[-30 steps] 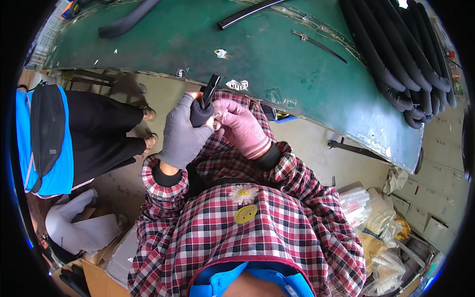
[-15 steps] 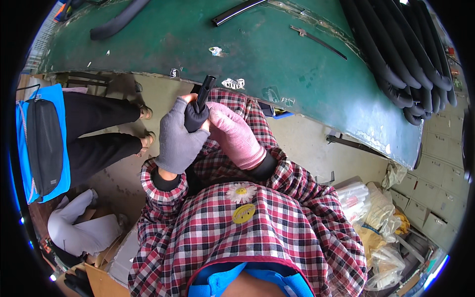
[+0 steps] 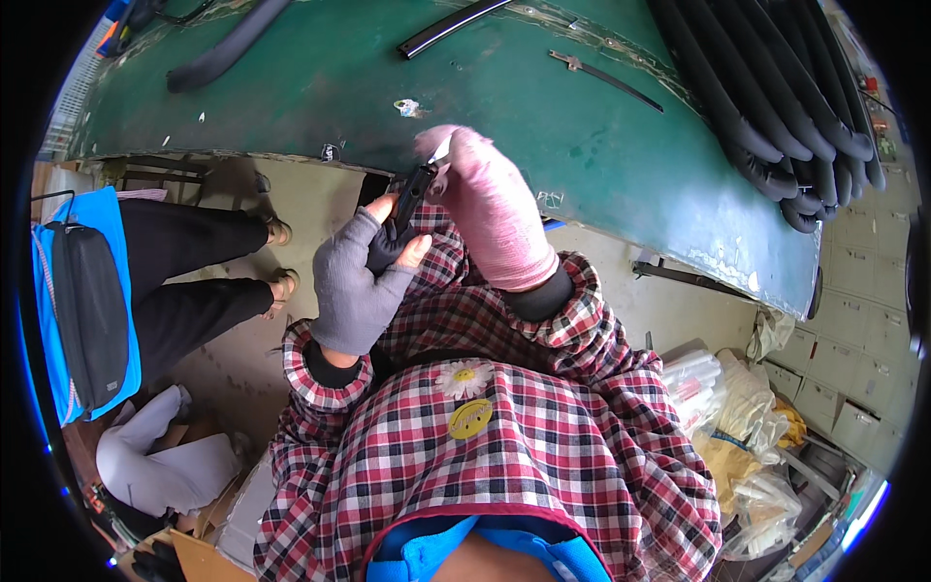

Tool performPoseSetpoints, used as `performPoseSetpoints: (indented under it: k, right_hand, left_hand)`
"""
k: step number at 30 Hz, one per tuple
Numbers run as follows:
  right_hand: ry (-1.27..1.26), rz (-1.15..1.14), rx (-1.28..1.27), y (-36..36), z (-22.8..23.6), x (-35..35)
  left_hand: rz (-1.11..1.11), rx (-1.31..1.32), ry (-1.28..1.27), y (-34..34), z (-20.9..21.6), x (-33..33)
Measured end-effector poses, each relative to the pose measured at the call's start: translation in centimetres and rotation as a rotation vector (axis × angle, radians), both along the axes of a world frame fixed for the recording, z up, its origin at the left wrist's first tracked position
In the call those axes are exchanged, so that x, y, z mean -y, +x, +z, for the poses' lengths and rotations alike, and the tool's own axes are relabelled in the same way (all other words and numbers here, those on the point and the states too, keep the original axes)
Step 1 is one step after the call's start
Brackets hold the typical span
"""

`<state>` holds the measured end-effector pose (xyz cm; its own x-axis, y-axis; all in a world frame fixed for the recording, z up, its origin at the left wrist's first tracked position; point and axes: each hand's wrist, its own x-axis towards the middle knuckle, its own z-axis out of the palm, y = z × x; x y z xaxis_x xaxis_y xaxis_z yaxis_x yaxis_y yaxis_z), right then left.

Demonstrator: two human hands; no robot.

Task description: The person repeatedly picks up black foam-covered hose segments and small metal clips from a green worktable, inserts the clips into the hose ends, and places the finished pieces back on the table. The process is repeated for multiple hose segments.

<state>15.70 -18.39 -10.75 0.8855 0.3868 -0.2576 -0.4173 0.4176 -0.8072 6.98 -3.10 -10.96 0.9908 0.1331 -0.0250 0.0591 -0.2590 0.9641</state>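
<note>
Grey glove on the L hand [image 3: 359, 276], fingers clamped round a black rod [image 3: 411, 197] w/ dark padding [image 3: 381, 250] at its lower part. Rod's tilted, held just off the near edge of the desk [image 3: 543, 126], between both hands. Pink glove on the R hand [image 3: 495, 209], up at the rod's top end by a small pale, shiny piece [image 3: 442, 150] (bit of a blur, tbh); can't tell from here if its fingers are pinched on that or only next to it. Desk's green, scuffed: black rail [image 3: 454, 27] toward the far side, thin tool [image 3: 611, 81] to its R, pile of padded tubes [image 3: 747, 97] on the R end, a lone tube [image 3: 228, 48] over L. Another person [image 3: 199, 228], dark trousers, black bag [image 3: 89, 310], stands L. Plastic bags [image 3: 761, 504] lie low on the R.
</note>
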Motion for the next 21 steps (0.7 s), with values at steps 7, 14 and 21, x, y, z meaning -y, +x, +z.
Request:
performPoseSetpoints:
  k: [7,14,21]
  right_hand:
    - [0.079,-0.014,-0.177,-1.2,0.5,-0.9]
    - [0.117,0.026,-0.288,-1.3,1.4,-0.4]
    - [0.326,0.055,-0.339,-1.5,0.0,-0.5]
  left_hand:
    - [0.077,0.131,0.153,0.0,-0.8,0.6]
    - [0.029,0.206,0.37,0.1,0.2,0.1]
    - [-0.01,0.233,0.409,0.0,-0.5,0.2]
